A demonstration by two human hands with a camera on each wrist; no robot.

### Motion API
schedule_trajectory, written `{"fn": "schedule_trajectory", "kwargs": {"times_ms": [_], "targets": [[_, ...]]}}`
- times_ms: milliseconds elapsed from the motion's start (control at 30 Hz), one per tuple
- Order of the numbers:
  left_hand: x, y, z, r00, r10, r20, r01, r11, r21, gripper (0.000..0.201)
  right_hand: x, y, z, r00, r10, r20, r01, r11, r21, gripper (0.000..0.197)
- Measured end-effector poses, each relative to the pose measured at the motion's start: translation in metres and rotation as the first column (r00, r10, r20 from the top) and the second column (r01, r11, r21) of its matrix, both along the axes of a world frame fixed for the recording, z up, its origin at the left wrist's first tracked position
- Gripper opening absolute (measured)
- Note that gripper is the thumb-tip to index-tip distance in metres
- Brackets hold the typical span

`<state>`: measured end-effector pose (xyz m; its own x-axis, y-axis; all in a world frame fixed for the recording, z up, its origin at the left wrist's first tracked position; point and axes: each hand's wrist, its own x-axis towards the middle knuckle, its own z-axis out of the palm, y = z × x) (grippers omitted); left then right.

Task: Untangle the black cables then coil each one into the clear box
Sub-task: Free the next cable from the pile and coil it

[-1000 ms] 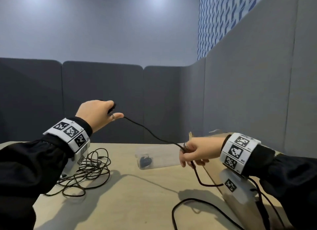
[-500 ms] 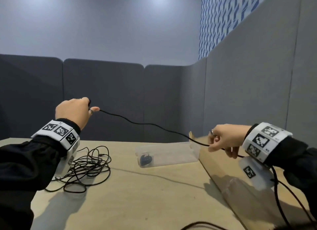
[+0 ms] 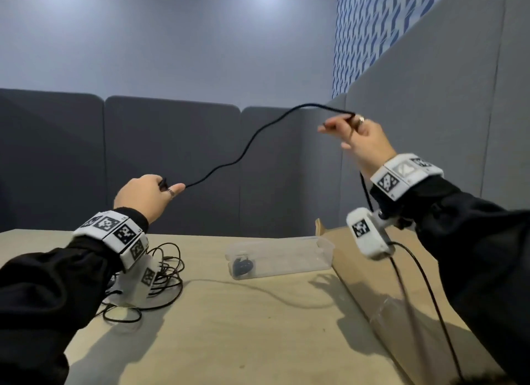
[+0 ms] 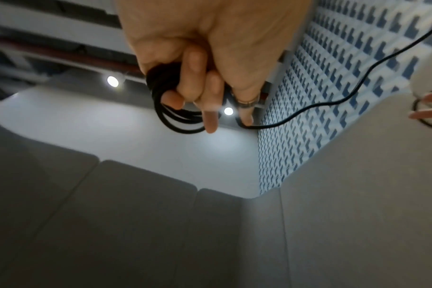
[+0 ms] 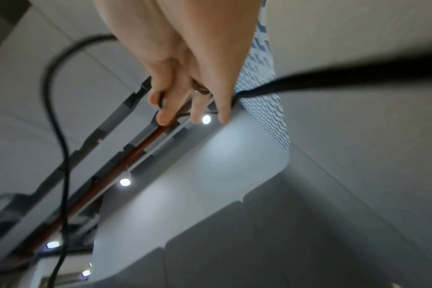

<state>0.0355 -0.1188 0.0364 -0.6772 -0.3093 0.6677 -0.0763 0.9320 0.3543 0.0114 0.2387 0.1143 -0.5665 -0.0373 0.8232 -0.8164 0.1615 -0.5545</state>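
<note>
On the counter a loose tangle of black cables lies at the left, with the clear box well apart near the middle. One black cable hangs slack in the air between both raised hands. The left hand has its fingers curled round several wound loops, and the right hand pinches the cable higher up.

Left hand low, fingers curled; right hand raised, pinching.
</note>
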Motion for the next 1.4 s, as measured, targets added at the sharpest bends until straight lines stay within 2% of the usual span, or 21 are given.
{"fn": "schedule_trajectory", "kwargs": {"times_ms": [67,133,200,233,300,367,400,467,500,567,667,733,800,867,933,967,1033,1100,1233,1300,1400], "targets": [[-0.001,0.009,0.002,0.994,-0.107,-0.021,0.109,0.986,0.129,0.056,0.001,-0.012,0.019,0.996,0.084,-0.043,-0.087,0.993,-0.081,0.022],[-0.002,0.021,0.003,0.97,-0.241,-0.038,0.241,0.924,0.298,0.05,-0.004,-0.018,0.025,0.995,0.069,0.072,-0.063,0.994,-0.084,0.027],[0.001,0.032,0.0,0.922,-0.384,-0.051,0.359,0.8,0.48,0.047,-0.011,-0.02,0.01,0.939,-0.056,0.339,-0.005,0.984,0.177,0.032],[0.001,0.036,-0.002,0.898,-0.438,-0.05,0.39,0.737,0.552,0.046,-0.013,-0.019,-0.004,0.868,-0.182,0.463,-0.025,0.914,0.406,0.032],[0.002,0.039,-0.007,0.852,-0.522,-0.039,0.419,0.635,0.649,0.043,-0.015,-0.015,-0.035,0.692,-0.516,0.505,-0.123,0.605,0.787,0.027],[0.004,0.042,-0.009,0.822,-0.567,-0.042,0.434,0.579,0.69,0.04,-0.023,-0.014,-0.059,0.626,-0.733,0.265,-0.071,0.284,0.956,0.043],[0.005,0.044,-0.01,0.815,-0.577,-0.049,0.439,0.561,0.701,0.039,-0.027,-0.015,-0.065,0.641,-0.75,0.163,0.047,0.25,0.967,0.061],[0.007,0.049,-0.01,0.81,-0.583,-0.069,0.445,0.534,0.718,0.037,-0.023,-0.023,-0.069,0.725,-0.672,0.154,0.25,0.465,0.85,0.082],[0.009,0.053,-0.009,0.804,-0.589,-0.08,0.452,0.518,0.726,0.037,-0.018,-0.028,-0.07,0.787,-0.589,0.182,0.237,0.562,0.793,0.086],[0.013,0.061,-0.009,0.777,-0.619,-0.111,0.469,0.454,0.758,0.037,0.0,-0.044,-0.078,0.883,-0.415,0.219,0.058,0.559,0.827,0.092],[0.021,0.073,-0.006,0.691,-0.701,-0.176,0.503,0.292,0.813,0.041,0.024,-0.075,-0.106,0.914,-0.253,0.315,-0.179,0.445,0.877,0.084],[0.028,0.08,-0.003,0.616,-0.756,-0.221,0.517,0.177,0.837,0.045,0.024,-0.09,-0.119,0.949,-0.154,0.276,-0.156,0.534,0.831,0.053],[0.037,0.082,0.0,0.521,-0.824,-0.224,0.505,0.086,0.859,0.048,0.018,-0.093,-0.119,0.969,-0.091,0.229,-0.08,0.762,0.642,0.017],[0.048,0.084,0.002,0.367,-0.913,-0.179,0.479,0.02,0.878,0.049,0.015,-0.088,-0.106,0.961,-0.069,0.266,-0.037,0.927,0.373,0.021],[0.061,0.092,0.002,0.159,-0.971,-0.181,0.489,-0.082,0.869,0.048,0.016,-0.086,-0.095,0.959,-0.028,0.281,-0.034,0.976,0.216,0.021],[0.066,0.099,0.002,0.078,-0.968,-0.237,0.525,-0.162,0.835,0.046,0.021,-0.089,-0.092,0.961,-0.027,0.277,-0.044,0.968,0.245,0.02],[0.073,0.115,0.005,0.057,-0.914,-0.402,0.605,-0.288,0.742,0.045,0.034,-0.098,-0.094,0.945,-0.009,0.327,-0.127,0.91,0.394,0.022],[0.073,0.123,0.009,0.154,-0.854,-0.496,0.694,-0.264,0.67,0.041,0.052,-0.105,-0.101,0.895,0.087,0.439,-0.306,0.834,0.46,0.029],[0.062,0.123,0.002,0.301,-0.836,-0.458,0.805,-0.034,0.592,0.04,0.071,-0.098,-0.111,0.862,0.095,0.498,-0.404,0.723,0.561,0.011],[0.059,0.125,-0.002,0.367,-0.824,-0.432,0.818,0.065,0.571,0.033,0.077,-0.091,-0.115,0.789,0.087,0.609,-0.479,0.708,0.519,0.009],[0.047,0.121,-0.005,0.51,-0.796,-0.325,0.819,0.334,0.467,0.03,0.083,-0.076,-0.114,0.745,0.037,0.666,-0.512,0.671,0.536,0.011]]}}
